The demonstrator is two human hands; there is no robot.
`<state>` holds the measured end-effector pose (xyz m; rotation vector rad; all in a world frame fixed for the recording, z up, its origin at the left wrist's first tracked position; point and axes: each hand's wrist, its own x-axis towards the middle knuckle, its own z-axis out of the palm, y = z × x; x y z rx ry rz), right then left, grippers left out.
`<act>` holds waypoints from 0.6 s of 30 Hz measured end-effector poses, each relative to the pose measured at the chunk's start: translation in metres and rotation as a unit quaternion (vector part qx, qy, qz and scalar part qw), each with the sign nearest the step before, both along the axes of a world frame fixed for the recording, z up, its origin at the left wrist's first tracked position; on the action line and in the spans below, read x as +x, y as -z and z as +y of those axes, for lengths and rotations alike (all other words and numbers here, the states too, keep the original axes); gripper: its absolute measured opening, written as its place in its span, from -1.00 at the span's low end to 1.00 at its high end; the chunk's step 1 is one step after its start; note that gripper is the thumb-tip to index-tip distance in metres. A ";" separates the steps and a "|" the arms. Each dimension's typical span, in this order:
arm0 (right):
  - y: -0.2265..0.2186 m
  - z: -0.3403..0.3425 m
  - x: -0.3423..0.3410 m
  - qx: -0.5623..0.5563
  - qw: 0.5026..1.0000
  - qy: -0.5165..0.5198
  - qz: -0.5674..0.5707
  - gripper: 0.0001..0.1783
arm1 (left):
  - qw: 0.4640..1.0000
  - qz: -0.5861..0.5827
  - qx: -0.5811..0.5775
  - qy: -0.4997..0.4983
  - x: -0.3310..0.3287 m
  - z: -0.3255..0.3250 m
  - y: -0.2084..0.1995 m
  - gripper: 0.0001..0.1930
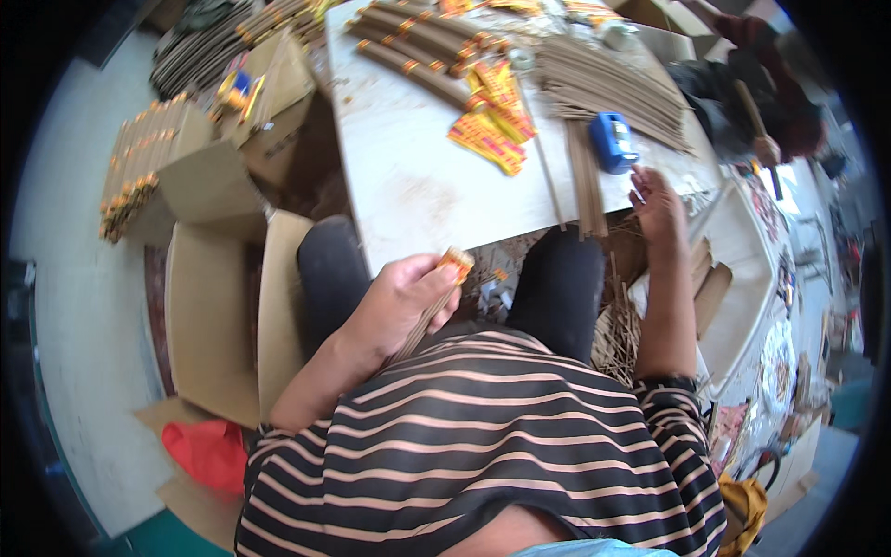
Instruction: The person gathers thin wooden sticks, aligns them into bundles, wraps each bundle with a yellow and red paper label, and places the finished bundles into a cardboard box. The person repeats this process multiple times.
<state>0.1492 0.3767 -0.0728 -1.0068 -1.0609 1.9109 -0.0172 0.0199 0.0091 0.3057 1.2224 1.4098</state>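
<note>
My left hand (408, 295) is closed round a bundle of thin brown incense sticks (429, 316), held over my lap at the table's near edge. A yellow and orange paper band wraps the bundle's upper end. At the right side of the table, my right hand (657, 206) is apart from everything, fingers loosely spread. Just beyond its fingertips stands a blue tape dispenser (613, 142). Beside that dispenser, loose brown sticks (584, 176) lie with their ends over the table edge. Yellow and red printed paper strips (492, 125) are scattered left of them.
Banded bundles (408, 65) and a wide pile of sticks (608, 88) cover the far table (399, 186). Open cardboard boxes (213, 316) stand on my left, near stacked bundles (144, 162). A white tray (747, 278) is on my right. Another person's hand (767, 150) holds a wooden-handled tool at far right.
</note>
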 end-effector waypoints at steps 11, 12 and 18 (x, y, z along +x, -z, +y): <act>-0.086 -0.207 -0.048 0.142 0.880 -0.441 0.105 -0.79 | 0.997 0.074 0.011 -0.032 0.002 -0.004 -0.005 -0.74; -0.090 -0.211 -0.051 0.141 0.879 -0.447 0.086 -0.79 | 0.995 0.089 0.011 -0.031 0.002 -0.005 -0.006 -0.73; -0.084 -0.217 -0.058 0.258 0.853 -0.454 0.013 -0.82 | 0.988 0.149 0.041 -0.009 0.000 -0.010 0.008 -0.70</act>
